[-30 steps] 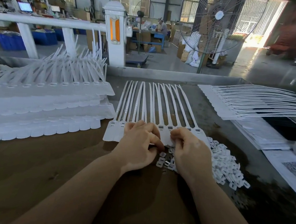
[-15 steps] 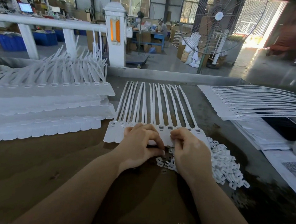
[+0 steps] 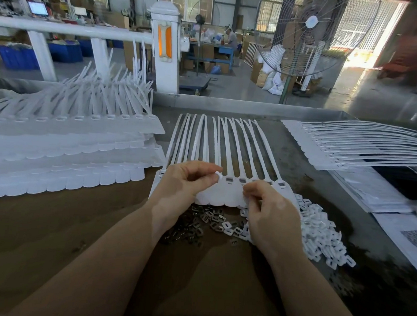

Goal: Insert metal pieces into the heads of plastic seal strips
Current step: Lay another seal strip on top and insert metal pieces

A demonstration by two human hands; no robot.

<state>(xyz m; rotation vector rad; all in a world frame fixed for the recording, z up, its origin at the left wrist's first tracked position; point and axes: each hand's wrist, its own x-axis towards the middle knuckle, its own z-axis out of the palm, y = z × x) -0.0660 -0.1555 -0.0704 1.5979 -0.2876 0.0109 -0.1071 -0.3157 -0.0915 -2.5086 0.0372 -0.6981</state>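
The row of plastic seal strips in hand lies flat near the middle of the worktop, heads toward the near edge and tails fanned toward the far edge; several head sockets to the right of the left hand show a dark rectangle, though whether that is a seated insert or an open slot cannot be told. The left hand hovers over the left part of the head row, thumb and forefinger pinching a small white cap piece just above a socket. The right hand is near it but apart, its fingers curled at the near-right edge of the head row; whether they grip the strip edge or a small part cannot be told. Loose metal pieces lie in a dark scatter just nearer than the heads, running straight into the heap of white plastic caps toward the right. Risks, as judged: the two stocks are touching and partly mixed, so a wrong or doubled part could be picked up. The pinched piece is small and held only at the fingertips, so it could slip or seat tilted. The left wrist hides the leftmost heads, so a missed socket there would go unseen. Stacked strips at the left edge and another fan of strips at the far-right corner lie near the working row; batches could be confused.
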